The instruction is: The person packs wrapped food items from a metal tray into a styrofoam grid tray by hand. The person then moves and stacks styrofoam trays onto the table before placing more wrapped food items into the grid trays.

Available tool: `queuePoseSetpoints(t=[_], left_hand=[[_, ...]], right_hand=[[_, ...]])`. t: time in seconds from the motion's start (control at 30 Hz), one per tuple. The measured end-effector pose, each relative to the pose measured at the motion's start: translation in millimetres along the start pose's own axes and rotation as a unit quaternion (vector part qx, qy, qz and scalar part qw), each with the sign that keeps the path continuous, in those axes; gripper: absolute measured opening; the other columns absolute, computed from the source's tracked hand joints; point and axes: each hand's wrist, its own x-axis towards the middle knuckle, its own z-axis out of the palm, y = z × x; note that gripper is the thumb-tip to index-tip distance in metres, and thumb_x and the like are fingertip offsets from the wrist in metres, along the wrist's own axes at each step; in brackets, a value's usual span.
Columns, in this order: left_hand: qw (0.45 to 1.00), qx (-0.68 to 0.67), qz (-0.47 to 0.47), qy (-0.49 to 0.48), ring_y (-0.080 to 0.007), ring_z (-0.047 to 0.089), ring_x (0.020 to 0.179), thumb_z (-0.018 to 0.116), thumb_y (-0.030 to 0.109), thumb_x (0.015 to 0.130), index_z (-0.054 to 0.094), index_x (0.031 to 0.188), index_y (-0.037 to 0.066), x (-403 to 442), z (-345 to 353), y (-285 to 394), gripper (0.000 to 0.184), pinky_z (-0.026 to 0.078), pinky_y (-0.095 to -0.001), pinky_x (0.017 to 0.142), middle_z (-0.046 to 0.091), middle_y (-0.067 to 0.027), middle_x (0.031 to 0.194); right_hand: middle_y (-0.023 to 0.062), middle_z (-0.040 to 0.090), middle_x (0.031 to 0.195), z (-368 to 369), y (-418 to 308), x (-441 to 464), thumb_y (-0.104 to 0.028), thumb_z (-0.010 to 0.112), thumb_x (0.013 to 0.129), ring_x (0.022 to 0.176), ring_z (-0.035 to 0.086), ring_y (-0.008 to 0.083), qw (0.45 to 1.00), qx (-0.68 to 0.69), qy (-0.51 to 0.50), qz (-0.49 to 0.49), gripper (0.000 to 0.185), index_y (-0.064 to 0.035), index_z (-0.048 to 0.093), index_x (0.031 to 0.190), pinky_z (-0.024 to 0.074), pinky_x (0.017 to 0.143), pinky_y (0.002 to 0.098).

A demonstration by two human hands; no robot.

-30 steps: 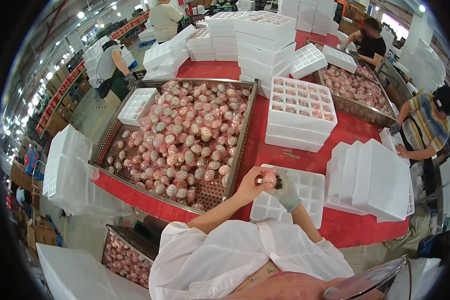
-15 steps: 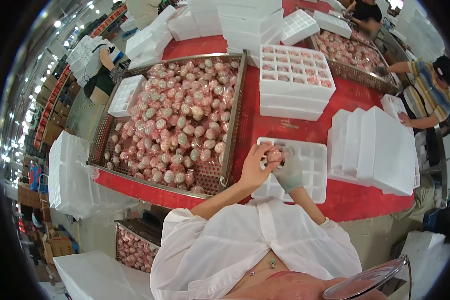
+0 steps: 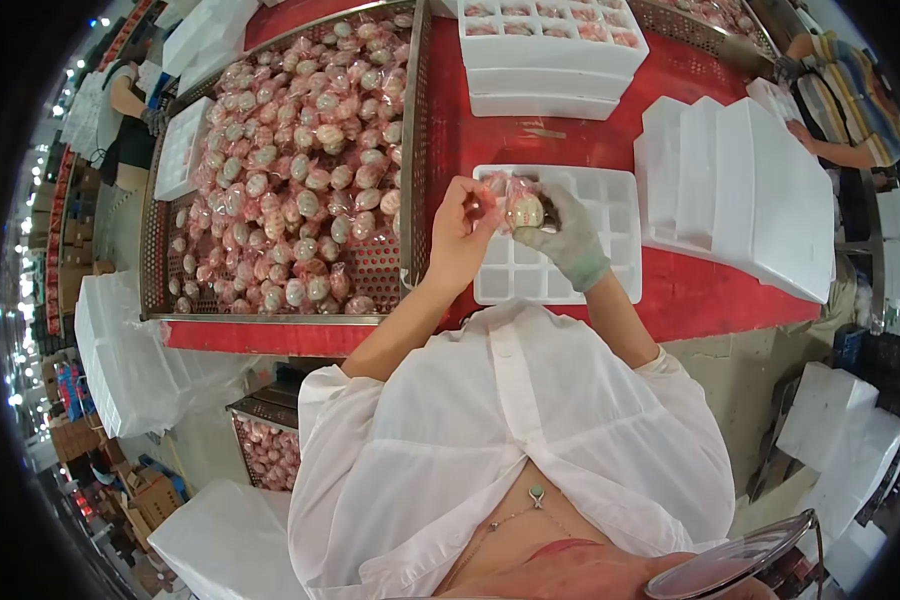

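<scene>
My bare left hand [image 3: 462, 232] and my gloved right hand [image 3: 570, 240] meet above a white compartment tray [image 3: 610, 235]. Between them is a round item in clear and pink wrapping [image 3: 523, 210]. The right fingers close round its body from the right, while the left fingers pinch the wrapping at its left side. The tray's visible compartments hold nothing. Left of my hands stands a perforated metal bin [image 3: 413, 150] heaped with similar wrapped items [image 3: 300, 170].
Filled white trays [image 3: 550, 60] are stacked behind my hands. More white trays [image 3: 740, 190] lean at the right. A co-worker in a striped top [image 3: 850, 100] stands at the far right, another person [image 3: 125, 110] at the upper left.
The view has tilted down, so the table and bins sit higher in the picture. My hands have drawn slightly apart, and the wrapped item shows more between them.
</scene>
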Motion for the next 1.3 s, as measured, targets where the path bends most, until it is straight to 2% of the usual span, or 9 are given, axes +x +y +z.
queuePoseSetpoints(t=[0.1,0.27,0.5,0.8,0.87,0.93,1.07,1.17,1.3], left_hand=[[0.998,-0.04,-0.041,0.014,-0.0079,0.047,0.09,0.057,0.001,0.09,0.05,0.1,0.003,2,7,14,0.013,0.04,-0.0225,0.085,0.049,-0.0001,0.095],[0.992,0.016,-0.047,0.119,-0.0009,0.033,0.058,0.053,0.013,0.096,0.054,0.088,0.005,3,17,22,0.011,0.028,-0.0198,0.049,0.044,0.0072,0.068],[0.978,0.082,0.049,0.188,-0.0001,0.041,0.054,0.055,0.015,0.096,0.055,0.088,0.006,13,20,17,0.012,0.032,-0.0175,0.045,0.05,0.0061,0.067],[0.975,-0.017,-0.044,0.217,-0.0014,0.039,0.059,0.056,0.015,0.095,0.053,0.086,0.005,12,22,8,0.014,0.033,-0.0187,0.05,0.049,0.0045,0.07],[0.982,0.043,0.003,0.184,-0.0019,0.038,0.06,0.055,0.016,0.096,0.053,0.083,0.005,17,13,3,0.017,0.033,-0.0192,0.051,0.048,0.0044,0.07],[0.983,0.101,0.048,0.147,-0.0023,0.037,0.06,0.053,0.016,0.097,0.052,0.08,0.005,21,11,-3,0.02,0.034,-0.0197,0.053,0.048,0.0044,0.07],[0.993,-0.086,0.011,0.08,-0.0036,0.037,0.064,0.053,0.017,0.097,0.05,0.077,0.005,21,20,-8,0.024,0.035,-0.0198,0.058,0.045,0.0048,0.07],[0.98,-0.157,-0.007,0.124,-0.0044,0.038,0.065,0.053,0.017,0.097,0.049,0.076,0.004,25,29,-6,0.025,0.036,-0.0206,0.06,0.045,0.0035,0.071],[0.986,-0.007,0.035,0.162,-0.0062,0.044,0.073,0.051,0.014,0.097,0.054,0.082,0.001,23,18,-20,0.021,0.039,-0.0206,0.066,0.051,0.001,0.078]], right_hand=[[0.0084,0.057,0.111,6,-2,-3,-0.012,0.078,0.07,0.099,0.057,0.0155,0.994,-0.1,0.039,-0.002,0.061,0.0004,0.05,0.123,0.0496,0.085,0.0287],[0.0121,0.056,0.109,8,7,-3,-0.013,0.08,0.068,0.097,0.06,0.0191,0.999,0.037,0.016,-0.026,0.062,0.0018,0.05,0.12,0.0517,0.08,0.0295],[0.0128,0.056,0.108,24,-16,-5,-0.013,0.081,0.066,0.092,0.06,0.0209,0.993,-0.035,0.101,-0.042,0.059,0.0008,0.052,0.115,0.0525,0.076,0.0299],[0.0146,0.057,0.105,33,-21,-5,-0.012,0.08,0.063,0.089,0.061,0.0239,0.913,-0.31,0.21,-0.163,0.056,0.0006,0.053,0.11,0.0512,0.074,0.0314],[0.0106,0.058,0.103,21,-19,-4,-0.01,0.079,0.066,0.092,0.06,0.019,0.991,-0.081,0.081,-0.068,0.054,0.0002,0.053,0.112,0.0497,0.079,0.0296],[0.0082,0.058,0.102,18,-17,-8,-0.009,0.078,0.068,0.093,0.059,0.0163,0.998,0.01,0.051,-0.046,0.052,0.0,0.053,0.112,0.0492,0.08,0.0289],[0.0034,0.058,0.105,19,-4,-8,-0.008,0.077,0.071,0.095,0.056,0.0113,0.973,0.229,-0.018,0.021,0.051,-0.0004,0.053,0.116,0.0484,0.083,0.0276],[0.0035,0.058,0.107,23,11,-7,-0.007,0.077,0.071,0.098,0.056,0.0117,0.959,0.282,-0.015,0.028,0.055,-0.0004,0.053,0.12,0.0483,0.085,0.0269],[0.0032,0.058,0.108,20,20,-5,-0.007,0.077,0.073,0.1,0.056,0.0117,0.959,0.279,-0.034,0.022,0.057,-0.0002,0.052,0.123,0.0481,0.086,0.0267]])
